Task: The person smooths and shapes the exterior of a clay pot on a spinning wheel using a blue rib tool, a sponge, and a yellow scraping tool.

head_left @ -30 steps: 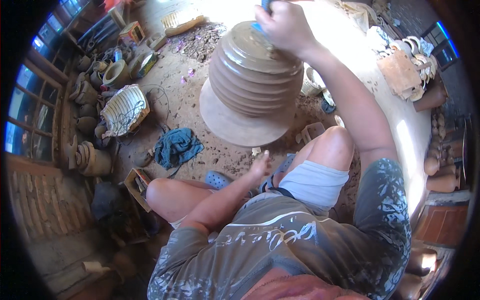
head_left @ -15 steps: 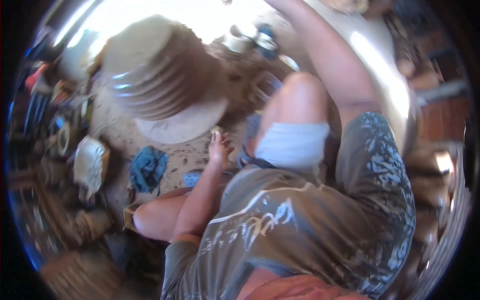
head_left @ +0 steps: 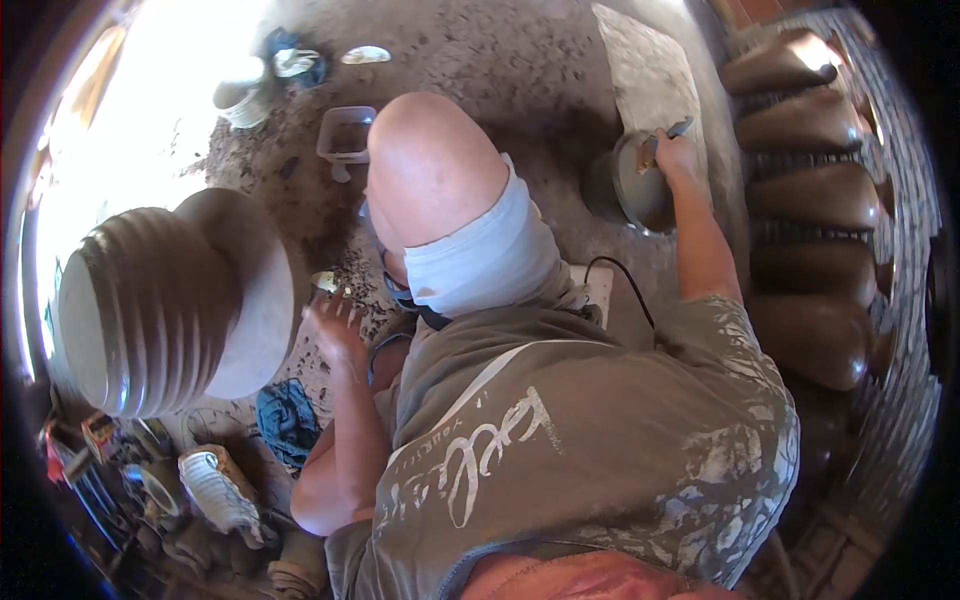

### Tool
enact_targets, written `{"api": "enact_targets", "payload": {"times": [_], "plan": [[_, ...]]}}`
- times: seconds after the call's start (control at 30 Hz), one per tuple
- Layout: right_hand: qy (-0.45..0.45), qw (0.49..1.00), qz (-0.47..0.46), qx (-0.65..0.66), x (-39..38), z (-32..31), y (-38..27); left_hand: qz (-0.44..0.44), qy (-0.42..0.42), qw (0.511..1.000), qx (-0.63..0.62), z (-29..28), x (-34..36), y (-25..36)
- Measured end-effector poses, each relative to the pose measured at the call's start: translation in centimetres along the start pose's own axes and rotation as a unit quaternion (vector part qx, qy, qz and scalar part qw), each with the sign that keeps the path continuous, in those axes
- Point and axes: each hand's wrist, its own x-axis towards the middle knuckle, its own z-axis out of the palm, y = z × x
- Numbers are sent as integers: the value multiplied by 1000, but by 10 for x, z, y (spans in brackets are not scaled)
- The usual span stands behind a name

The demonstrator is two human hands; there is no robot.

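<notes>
While the right hand (head_left: 680, 157) works at the mouth of a dark grey, round-walled bucket (head_left: 602, 186), its grip is clamped on 1 slim grey-blue hand tool (head_left: 682, 127) of unclear kind; whether the tool meets the bucket's dull grey contents cannot be told. Left hand (head_left: 337, 328): 1, low and near the wheel, fingers loosely apart; 1 small pale yellowish scrap (head_left: 324, 281) close by, contact unclear. Large vessel (head_left: 165, 300): 1, brown clay, swollen body ringed by broad rounded ridges, 1 flat end, glints of wet-looking sheen; seated on a pale, smooth round disc (head_left: 265, 285) at the person's left, neither hand touching it. Hazards, by judgement: a stray left forearm could knock the disc or dent the ridges, should the clay be soft; weight leaned on the bucket's rim could tip it; slick fingers could let the tool slip; the crumpled blue cloth (head_left: 287, 422), soft and deeply creased, might snag if the disc turned; the looped black cable (head_left: 635, 278) by the hip could catch an elbow. Surroundings: 1 rectangular translucent plastic tub (head_left: 347, 138); earthen floor (head_left: 480, 70), crumb-strewn; at right, a row of at least 5 smooth brown rounded jars (head_left: 815, 197), faintly glossy.
</notes>
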Motion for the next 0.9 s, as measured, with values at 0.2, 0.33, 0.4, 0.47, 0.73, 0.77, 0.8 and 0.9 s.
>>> {"api": "enact_targets", "payload": {"times": [0.2,0.33,0.4,0.47,0.73,0.77,0.8,0.9], "plan": [[-99,995,18,-16,-2,111,106,-64,-184,965,178,31,22,-4],[-89,991,89,51,-12,105,112,-34,-173,960,218,34,32,-1],[-53,994,96,27,-41,70,65,-14,-127,967,222,17,28,13],[32,995,83,53,-52,16,44,-7,-122,969,215,12,37,14],[86,994,62,29,-53,47,105,-34,-98,969,223,-8,90,-12],[54,997,52,12,-47,51,110,-35,-99,968,227,-22,97,-16],[58,997,30,35,-46,50,96,-31,-64,968,241,-34,95,-11],[-4,999,-34,15,-45,55,71,-19,-6,977,214,-83,94,1]]}}
